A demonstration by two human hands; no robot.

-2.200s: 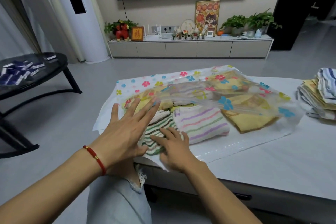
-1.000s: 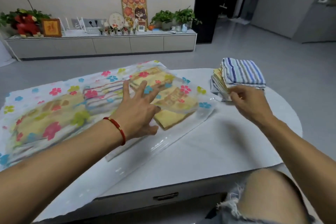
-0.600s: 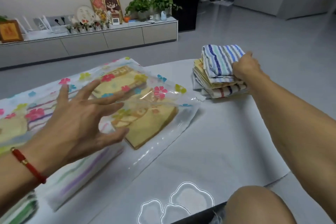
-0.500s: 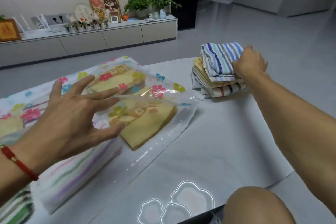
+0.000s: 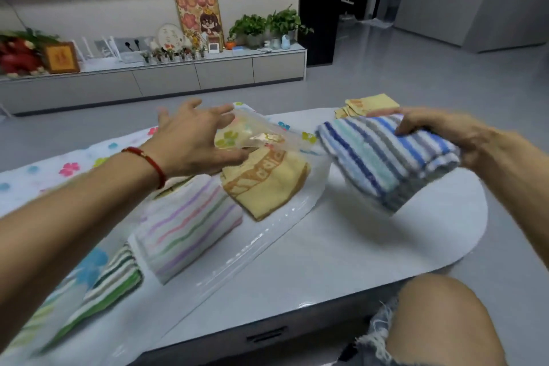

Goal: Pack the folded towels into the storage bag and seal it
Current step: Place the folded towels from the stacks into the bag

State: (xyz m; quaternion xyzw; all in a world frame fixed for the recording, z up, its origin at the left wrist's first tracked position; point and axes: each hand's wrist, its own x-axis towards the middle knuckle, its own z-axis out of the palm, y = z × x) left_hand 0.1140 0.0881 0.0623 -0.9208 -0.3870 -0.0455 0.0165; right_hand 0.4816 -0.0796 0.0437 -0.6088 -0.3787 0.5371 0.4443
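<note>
A clear storage bag with flower prints (image 5: 285, 217) lies across the white table (image 5: 341, 261). Inside it lie a yellow towel (image 5: 267, 184), a pastel-striped towel (image 5: 187, 226) and a green-striped towel (image 5: 110, 285). My left hand (image 5: 196, 142) holds up the bag's top flap (image 5: 252, 131) at its mouth, fingers spread. My right hand (image 5: 439, 131) grips a folded blue-striped towel (image 5: 386, 163) in the air just right of the bag's mouth. The remaining stack of towels (image 5: 368, 104) sits behind it on the table's far right.
My bare knee (image 5: 445, 318) is at the table's near right edge. A low TV cabinet (image 5: 166, 77) with plants, a picture and ornaments runs along the far wall. Grey floor surrounds the table.
My right hand has lifted the blue-striped towel off the stack and carried it left toward the bag. My left hand has raised the bag's top flap.
</note>
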